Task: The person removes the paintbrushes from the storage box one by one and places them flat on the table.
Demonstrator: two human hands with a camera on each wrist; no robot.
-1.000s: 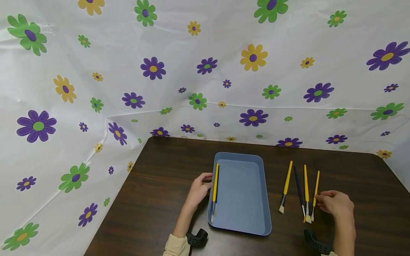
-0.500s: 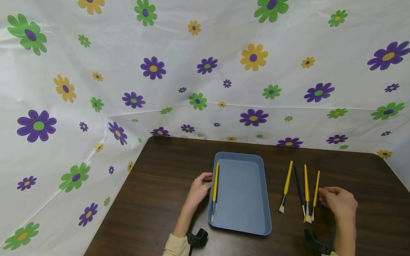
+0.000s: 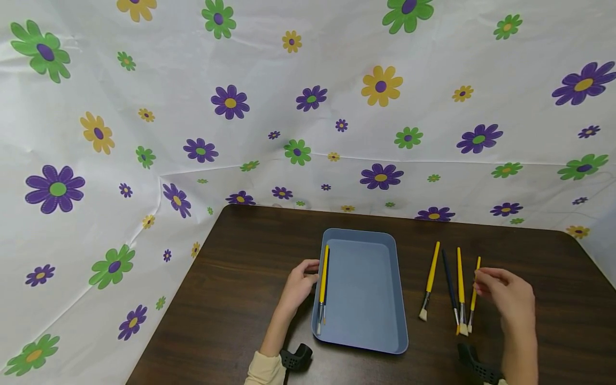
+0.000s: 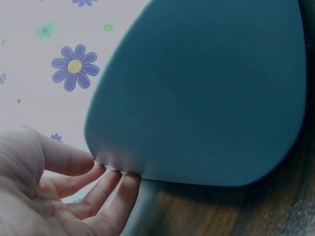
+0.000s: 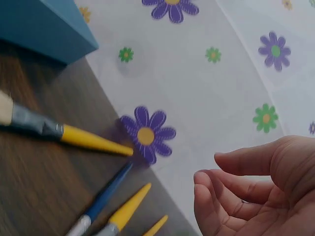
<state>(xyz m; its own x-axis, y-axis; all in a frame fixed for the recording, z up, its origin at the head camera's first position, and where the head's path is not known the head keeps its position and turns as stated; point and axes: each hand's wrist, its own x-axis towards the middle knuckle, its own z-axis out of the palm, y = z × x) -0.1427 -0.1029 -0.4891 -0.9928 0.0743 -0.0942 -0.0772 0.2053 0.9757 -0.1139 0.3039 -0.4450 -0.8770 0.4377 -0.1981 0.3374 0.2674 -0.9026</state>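
My left hand (image 3: 295, 289) rests its fingertips against the outer left wall of a blue-grey tray (image 3: 366, 289). In the left wrist view the thumb and fingers touch the tray's side (image 4: 197, 108). Inside the tray, a yellow paintbrush (image 3: 323, 278) and a thin dark one (image 3: 326, 291) lie along the left wall. My right hand (image 3: 510, 299) hovers beside a small yellow paintbrush (image 3: 474, 299), its fingertips overlapping the handle in the head view. The right wrist view shows the thumb and fingers (image 5: 241, 162) loosely bent and apart, with nothing between them.
Right of the tray lie a wide yellow paintbrush (image 3: 431, 275), a dark blue paintbrush (image 3: 449, 280) and another yellow paintbrush (image 3: 460, 278), bristles towards me. The brown table (image 3: 240, 256) backs onto a flowered white sheet (image 3: 269, 117).
My right hand has drawn slightly away from the small yellow paintbrush, then risen towards the handle's upper part. The left hand, tray and paintbrushes stay in place.
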